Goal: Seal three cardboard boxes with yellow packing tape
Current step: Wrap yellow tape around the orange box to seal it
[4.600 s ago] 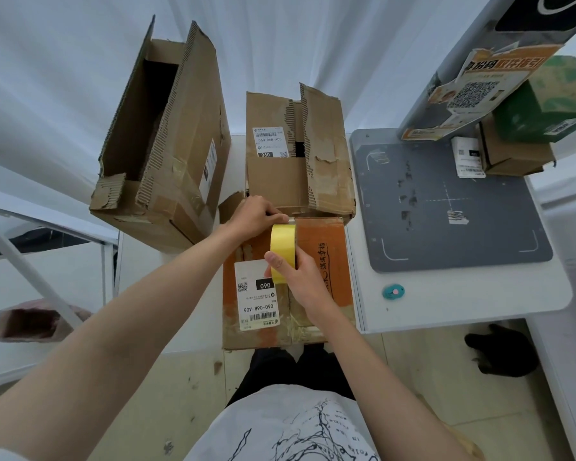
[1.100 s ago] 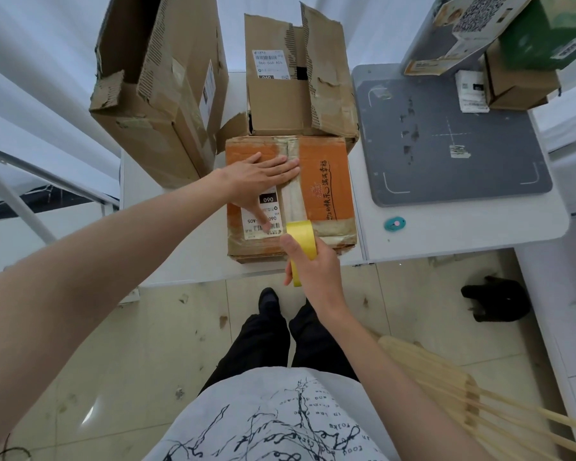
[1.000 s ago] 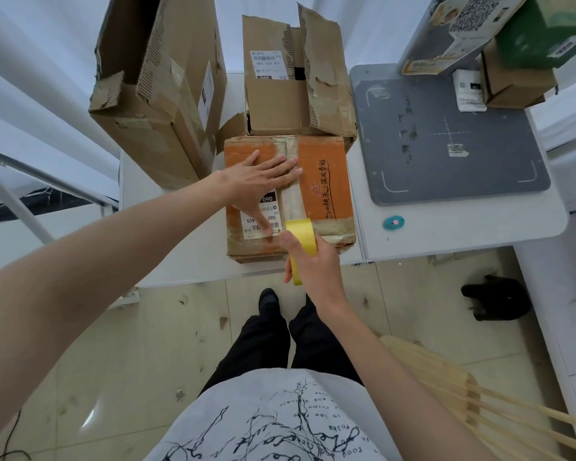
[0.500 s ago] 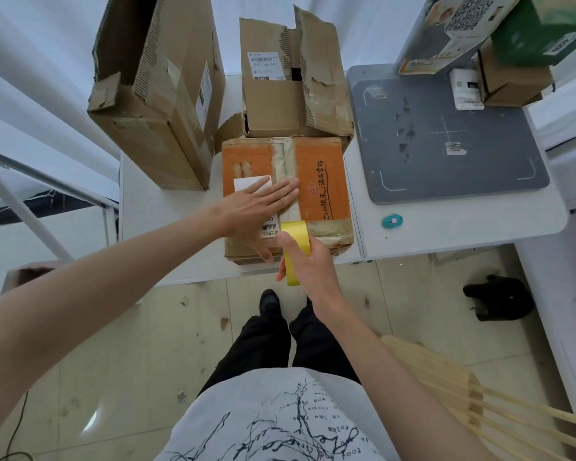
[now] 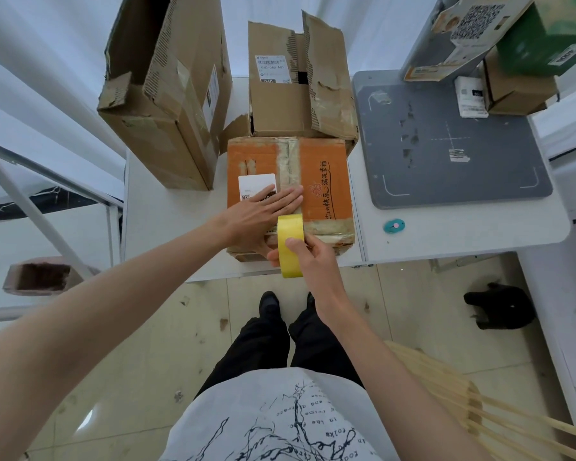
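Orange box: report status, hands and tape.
Left hand flat on orange box, pressing the top. Right hand grips yellow tape roll at the near edge. Two brown boxes behind, flaps open. Nothing in the way.

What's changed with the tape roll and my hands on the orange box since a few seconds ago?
The yellow tape roll, held by the right hand, has moved from the box's far end to just past its near edge. The left hand let go of the tape end and now presses flat near the seam. The orange box, the two brown boxes behind it and the right hand's grip stayed as they were.
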